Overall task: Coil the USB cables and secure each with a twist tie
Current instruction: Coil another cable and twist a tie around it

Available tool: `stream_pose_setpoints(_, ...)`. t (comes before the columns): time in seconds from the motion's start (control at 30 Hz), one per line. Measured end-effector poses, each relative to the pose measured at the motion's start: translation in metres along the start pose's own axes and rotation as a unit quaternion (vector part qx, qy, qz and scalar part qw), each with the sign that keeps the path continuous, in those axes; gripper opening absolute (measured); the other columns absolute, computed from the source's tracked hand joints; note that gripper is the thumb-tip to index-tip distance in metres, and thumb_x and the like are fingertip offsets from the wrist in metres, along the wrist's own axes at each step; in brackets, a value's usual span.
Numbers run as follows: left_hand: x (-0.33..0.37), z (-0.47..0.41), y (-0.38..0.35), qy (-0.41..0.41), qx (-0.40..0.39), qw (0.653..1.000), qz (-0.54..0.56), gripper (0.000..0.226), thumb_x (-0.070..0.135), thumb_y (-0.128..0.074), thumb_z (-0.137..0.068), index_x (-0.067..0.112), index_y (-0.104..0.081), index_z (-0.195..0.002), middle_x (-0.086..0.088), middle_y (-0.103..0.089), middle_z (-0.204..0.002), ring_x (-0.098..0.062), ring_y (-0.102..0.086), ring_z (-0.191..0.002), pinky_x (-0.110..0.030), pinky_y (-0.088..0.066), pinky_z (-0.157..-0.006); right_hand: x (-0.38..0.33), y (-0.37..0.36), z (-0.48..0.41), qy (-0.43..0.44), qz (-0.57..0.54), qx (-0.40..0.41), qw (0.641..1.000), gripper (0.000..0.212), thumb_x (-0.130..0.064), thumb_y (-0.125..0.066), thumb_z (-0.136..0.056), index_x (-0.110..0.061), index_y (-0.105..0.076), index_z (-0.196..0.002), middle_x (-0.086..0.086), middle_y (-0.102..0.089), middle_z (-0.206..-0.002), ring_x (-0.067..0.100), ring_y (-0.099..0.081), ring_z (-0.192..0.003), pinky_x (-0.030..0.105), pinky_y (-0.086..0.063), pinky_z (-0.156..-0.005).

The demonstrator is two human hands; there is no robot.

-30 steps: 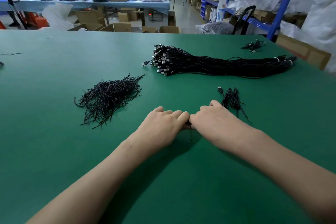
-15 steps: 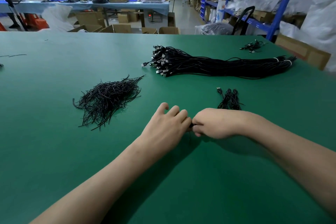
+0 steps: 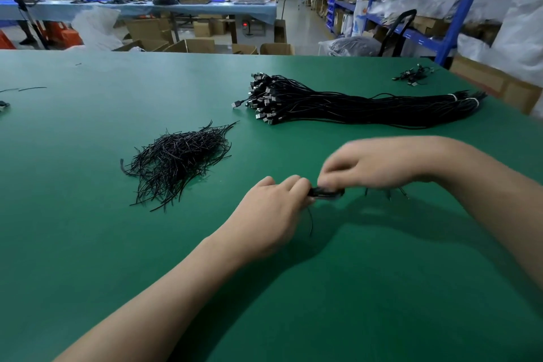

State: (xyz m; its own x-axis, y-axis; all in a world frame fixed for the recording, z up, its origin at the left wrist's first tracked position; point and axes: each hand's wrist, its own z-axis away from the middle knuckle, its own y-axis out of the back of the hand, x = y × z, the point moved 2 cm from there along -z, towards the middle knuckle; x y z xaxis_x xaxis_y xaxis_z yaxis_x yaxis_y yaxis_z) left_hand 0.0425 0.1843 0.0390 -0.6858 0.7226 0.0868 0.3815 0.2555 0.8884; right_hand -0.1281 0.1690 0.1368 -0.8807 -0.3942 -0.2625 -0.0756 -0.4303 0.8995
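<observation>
Black and springy, the coiled cable (image 3: 326,193) may open again if the tie (image 3: 310,222) is twisted too loosely, I think; its thin tail hangs free. The coil sits just above the green desk (image 3: 88,244), near the middle. The left hand (image 3: 270,214) has a narrow grip on one end; the blurred right hand (image 3: 379,164) pinches the other. Far right lies a thick bundle of smooth cables (image 3: 352,106); left, a pile of wiry ties (image 3: 179,159).
</observation>
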Motion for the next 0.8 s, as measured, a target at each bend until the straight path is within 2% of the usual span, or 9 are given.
stream_pose_setpoints(0.03,-0.003,0.001,0.000,0.045,0.004,0.997,0.061,0.024,0.028,-0.039,-0.109,0.017,-0.041,-0.088,-0.002,-0.052,-0.082,-0.029,-0.041,-0.059,-0.040,-0.033,-0.062,0.004,0.006,0.005,0.017,-0.019,0.136,0.990,0.026,-0.045,-0.053,-0.098,-0.028,-0.072,-0.104,-0.015,-0.072,-0.102,-0.001,-0.064,-0.094,0.018,-0.047,-0.089)
stream_pose_setpoints(0.1,-0.010,0.003,0.000,0.136,0.016,0.963,0.234,0.031,0.032,-0.036,-0.110,0.014,-0.035,-0.084,0.000,-0.048,-0.075,-0.027,-0.047,-0.064,-0.045,-0.037,-0.064,0.012,0.007,0.024,0.051,-0.119,0.434,0.892,0.018,-0.041,-0.058,-0.097,-0.028,-0.070,-0.100,-0.016,-0.070,-0.092,-0.002,-0.063,-0.083,0.007,-0.045,-0.072)
stream_pose_setpoints(0.17,-0.014,0.001,0.000,0.191,0.047,0.910,0.364,0.035,0.031,-0.037,-0.110,0.005,-0.039,-0.086,0.001,-0.045,-0.071,-0.019,-0.050,-0.060,-0.040,-0.041,-0.063,0.017,-0.016,0.030,0.030,-0.210,0.561,0.800,0.019,-0.038,-0.059,-0.099,-0.025,-0.069,-0.092,-0.010,-0.067,-0.077,0.001,-0.059,-0.068,0.011,-0.043,-0.059)
stream_pose_setpoints(0.23,-0.013,-0.002,0.000,0.212,0.055,0.864,0.453,0.038,0.034,-0.038,-0.106,0.000,-0.042,-0.089,0.007,-0.043,-0.070,-0.015,-0.051,-0.059,-0.035,-0.038,-0.064,0.015,-0.050,0.016,-0.005,-0.317,0.487,0.814,0.028,-0.047,-0.055,-0.098,-0.025,-0.072,-0.094,-0.009,-0.069,-0.077,0.001,-0.060,-0.066,0.018,-0.047,-0.064)
stream_pose_setpoints(0.33,-0.007,-0.003,-0.004,0.210,0.031,0.815,0.538,0.039,0.037,-0.038,-0.101,0.000,-0.044,-0.088,0.009,-0.042,-0.068,-0.017,-0.049,-0.059,-0.030,-0.036,-0.064,0.003,-0.089,-0.012,-0.008,-0.432,0.332,0.839,0.043,-0.059,-0.050,-0.085,-0.031,-0.072,-0.108,-0.011,-0.074,-0.098,0.003,-0.067,-0.087,0.028,-0.052,-0.080)
stream_pose_setpoints(0.4,-0.004,-0.002,-0.006,0.201,0.008,0.798,0.569,0.036,0.035,-0.037,-0.101,0.003,-0.045,-0.088,0.000,-0.039,-0.070,-0.017,-0.046,-0.059,-0.032,-0.035,-0.064,-0.004,-0.098,-0.023,0.022,-0.486,0.304,0.819,0.040,-0.056,-0.052,-0.090,-0.029,-0.073,-0.112,-0.007,-0.076,-0.103,0.008,-0.069,-0.093,0.027,-0.049,-0.085)
stream_pose_setpoints(0.53,-0.001,0.001,-0.010,0.195,-0.042,0.775,0.600,0.032,0.034,-0.037,-0.105,0.008,-0.045,-0.088,-0.006,-0.036,-0.073,-0.019,-0.044,-0.061,-0.041,-0.030,-0.068,-0.006,-0.105,-0.026,0.058,-0.580,0.293,0.758,0.029,-0.040,-0.059,-0.098,-0.021,-0.076,-0.112,0.011,-0.076,-0.096,0.017,-0.070,-0.074,0.041,-0.052,-0.093)
stream_pose_setpoints(0.63,0.006,0.001,-0.014,0.194,-0.065,0.760,0.616,0.031,0.034,-0.036,-0.106,0.011,-0.044,-0.087,0.001,-0.038,-0.070,-0.017,-0.046,-0.061,-0.037,-0.033,-0.066,-0.004,-0.108,-0.022,0.053,-0.609,0.303,0.731,0.029,-0.040,-0.063,-0.095,-0.017,-0.077,-0.106,0.011,-0.071,-0.082,0.021,-0.066,-0.069,0.046,-0.056,-0.080)
stream_pose_setpoints(0.8,0.012,0.001,-0.015,0.205,-0.064,0.706,0.675,0.032,0.037,-0.043,-0.104,0.017,-0.057,-0.084,0.001,-0.054,-0.073,-0.022,-0.053,-0.068,-0.030,-0.038,-0.069,-0.005,-0.110,-0.018,0.063,-0.644,0.317,0.694,0.031,-0.039,-0.063,-0.093,-0.013,-0.078,-0.097,0.002,-0.051,-0.062,0.018,-0.054,-0.056,0.027,-0.049,-0.048)
